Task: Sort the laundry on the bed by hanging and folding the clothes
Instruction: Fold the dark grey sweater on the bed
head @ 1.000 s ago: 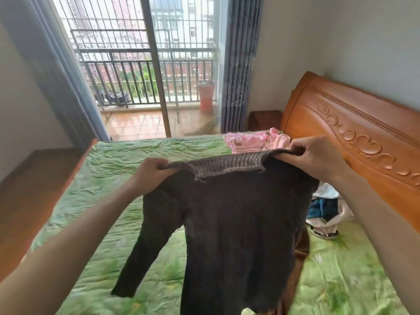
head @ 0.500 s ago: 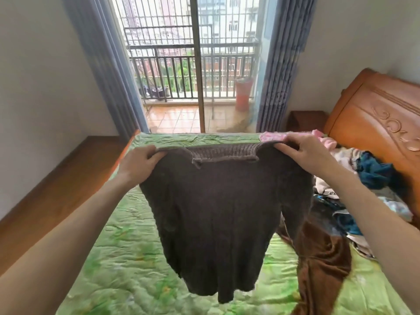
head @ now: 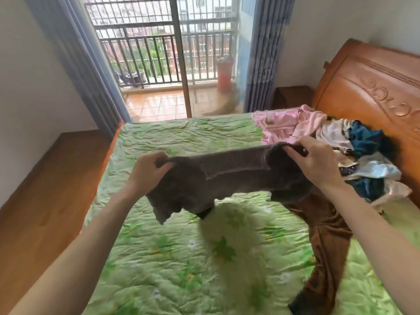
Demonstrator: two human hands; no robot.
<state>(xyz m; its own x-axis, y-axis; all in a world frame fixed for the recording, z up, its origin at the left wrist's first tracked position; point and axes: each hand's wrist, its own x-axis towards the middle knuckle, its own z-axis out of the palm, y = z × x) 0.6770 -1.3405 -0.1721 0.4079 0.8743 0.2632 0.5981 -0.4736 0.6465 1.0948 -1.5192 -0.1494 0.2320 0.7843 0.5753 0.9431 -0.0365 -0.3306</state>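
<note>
A dark grey knit sweater [head: 227,180] hangs in the air above the bed [head: 204,258], stretched nearly flat between my two hands. My left hand [head: 148,170] grips its left shoulder and my right hand [head: 312,159] pinches the right shoulder beside the ribbed collar. The sweater's body is swung up and bunched, so only its upper part shows. A brown garment [head: 322,246] lies on the green quilt under my right forearm. A heap of laundry [head: 354,151], pink, white and blue, is piled by the headboard.
The carved wooden headboard [head: 372,92] stands at the right. A dark nightstand [head: 292,96] sits in the far corner. Blue curtains [head: 263,53] frame a balcony door with a railing. Wooden floor [head: 45,189] runs along the bed's left side.
The sweater hung down full length before; now it has swung up and lies nearly level between my hands, which are lower and wider apart. The view tilted down over the bed.
</note>
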